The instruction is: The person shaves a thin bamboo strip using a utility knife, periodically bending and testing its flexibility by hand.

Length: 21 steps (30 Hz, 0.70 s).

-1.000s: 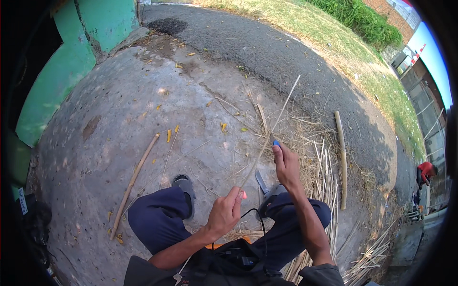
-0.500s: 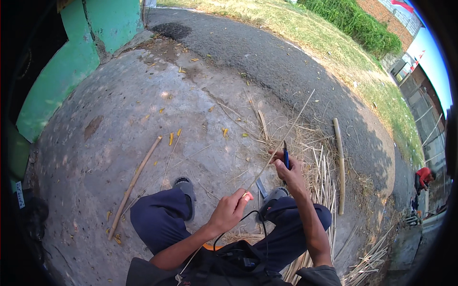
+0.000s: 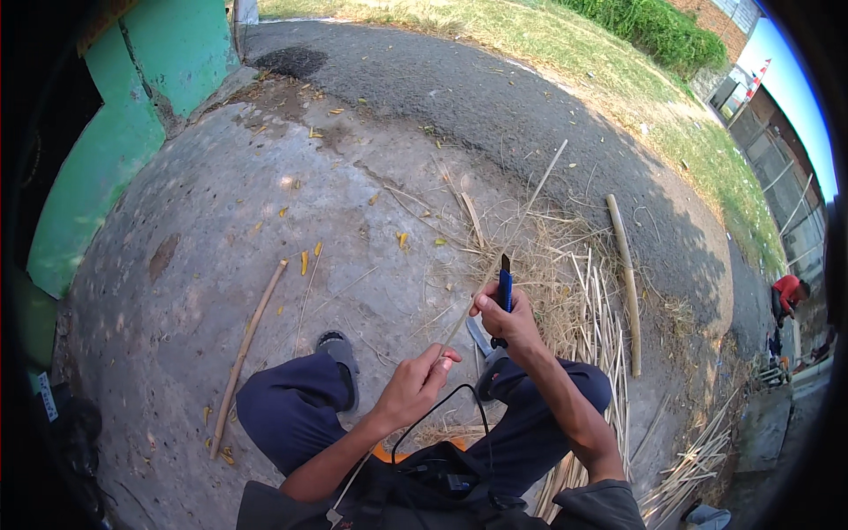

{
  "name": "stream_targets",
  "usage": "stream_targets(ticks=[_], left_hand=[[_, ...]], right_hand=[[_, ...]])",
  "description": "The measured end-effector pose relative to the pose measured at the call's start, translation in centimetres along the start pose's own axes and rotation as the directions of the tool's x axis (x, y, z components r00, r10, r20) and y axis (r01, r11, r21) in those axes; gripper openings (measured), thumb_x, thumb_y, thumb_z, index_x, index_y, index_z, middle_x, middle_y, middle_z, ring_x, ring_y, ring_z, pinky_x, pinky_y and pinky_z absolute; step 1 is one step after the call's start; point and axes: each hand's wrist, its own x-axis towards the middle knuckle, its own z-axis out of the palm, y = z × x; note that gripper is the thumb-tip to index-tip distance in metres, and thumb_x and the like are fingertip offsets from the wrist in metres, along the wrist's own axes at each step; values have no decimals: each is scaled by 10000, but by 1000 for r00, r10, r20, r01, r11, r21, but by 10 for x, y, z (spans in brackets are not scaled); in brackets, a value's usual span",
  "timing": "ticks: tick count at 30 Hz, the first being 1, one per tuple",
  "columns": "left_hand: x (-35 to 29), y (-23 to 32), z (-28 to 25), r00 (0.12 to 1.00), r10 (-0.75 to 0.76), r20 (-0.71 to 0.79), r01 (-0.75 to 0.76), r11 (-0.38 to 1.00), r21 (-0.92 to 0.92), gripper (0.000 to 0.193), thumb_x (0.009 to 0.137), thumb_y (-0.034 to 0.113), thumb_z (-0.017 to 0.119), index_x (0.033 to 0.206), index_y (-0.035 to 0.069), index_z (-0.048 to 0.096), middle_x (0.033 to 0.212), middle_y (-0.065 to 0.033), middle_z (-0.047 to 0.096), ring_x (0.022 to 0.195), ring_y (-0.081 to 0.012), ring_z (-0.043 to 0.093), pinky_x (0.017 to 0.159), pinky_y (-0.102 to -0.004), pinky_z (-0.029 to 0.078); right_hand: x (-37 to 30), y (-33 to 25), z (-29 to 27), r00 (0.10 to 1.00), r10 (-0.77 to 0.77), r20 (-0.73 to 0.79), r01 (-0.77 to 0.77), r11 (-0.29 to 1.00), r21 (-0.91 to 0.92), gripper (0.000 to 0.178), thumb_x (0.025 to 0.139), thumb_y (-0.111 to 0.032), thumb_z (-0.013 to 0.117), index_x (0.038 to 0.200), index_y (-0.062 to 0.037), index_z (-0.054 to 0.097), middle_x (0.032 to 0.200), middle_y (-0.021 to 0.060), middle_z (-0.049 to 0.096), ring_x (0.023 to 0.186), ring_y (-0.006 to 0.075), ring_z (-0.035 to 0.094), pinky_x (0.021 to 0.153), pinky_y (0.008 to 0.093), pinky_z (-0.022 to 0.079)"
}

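Observation:
A long, thin strip of pale split wood, perhaps bamboo, runs slantwise from my lap through both hands toward the far right. My left hand is closed around its lower part, over the gap between my knees. Farther up, my right hand grips a blue utility knife with its dark blade pointing away from me. That hand's thumb and finger also meet at the strip, beside the knife. A flat metal blade lies on the ground by my right foot, partly hidden.
Pale split strips and shavings lie to the right. A thick stick is beyond them, another stick at left. More strips lie lower right. A person in red crouches far right. A green wall stands left.
My right hand has come nearer along the strip, closer to my left hand, with the knife still in it. Its fingers are more tightly closed. The whole view has shifted slightly.

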Motion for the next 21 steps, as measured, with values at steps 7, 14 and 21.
stream_targets(ticks=[7, 14, 21], left_hand=[[11, -4, 0, 999, -45, -4, 44, 980, -192, 269, 1136, 230, 476, 1202, 22, 633, 701, 42, 486, 593, -47, 443, 549, -256, 383], [17, -9, -3, 995, -51, -84, 25, 956, -291, 259, 1134, 224, 484, 1091, 39, 659, 633, 33, 426, 566, -63, 401, 536, -293, 346], [15, -11, -9, 990, -9, -142, -21, 978, -205, 251, 1139, 223, 470, 1084, 45, 637, 632, 58, 405, 549, -44, 376, 527, -278, 317]], right_hand=[[-4, -4, 13, 996, 73, 48, -73, 997, 1, 228, 1027, -251, 711, 1108, -40, 677, 857, 28, 706, 508, 6, 360, 470, 219, 243], [2, 7, 9, 994, -106, 13, 106, 994, -39, 389, 1116, -388, 510, 1154, -31, 660, 783, -21, 605, 544, 10, 354, 508, 217, 238], [-5, 18, 23, 914, -258, 312, 404, 528, -747, 340, 1035, -377, 615, 1044, -37, 620, 763, 207, 631, 712, 437, 641, 625, 474, 481]])
